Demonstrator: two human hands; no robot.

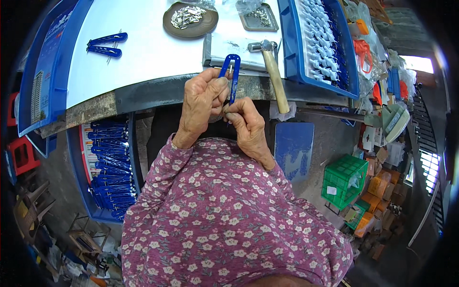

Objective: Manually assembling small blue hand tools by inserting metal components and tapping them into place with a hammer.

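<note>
- As two bare hands meet above the front edge of a white-topped counter (138, 64), a glossy blue handle (235, 79) hangs between them, rounded at its upper bend, with two narrow legs and a thin silvery pin showing in the gap.
- The left hand (201, 98) has its grip clamped on the shorter-looking leg, thumb pressed against bent fingers; the right hand (247, 122) pinches the lower end of the other leg, thumb and forefinger together, the exact contact partly hidden.
- Behind the handle lies a flat metal block (221, 45), and beside it a hammer (275, 76) with a smooth, pale wooden shaft and a steel head.
- Small shiny metal pieces (188, 16) heap on a round brown dish (191, 32); more fill a squarish tray (261, 28) nearby.
- Another blue handle (106, 50) lies splayed in a V at left.
- At right, a ribbed blue crate (292, 40) holds rows of whitish pieces (319, 40); below the counter, a second crate (82, 179) is layered with blue pieces (112, 167).
- Pale lettering and a building picture mark a printed sheet (47, 71) at far left; a small white label (332, 190) sits on a green plastic crate (346, 174).
- White blossoms pattern the worker's soft purple top (229, 205).
</note>
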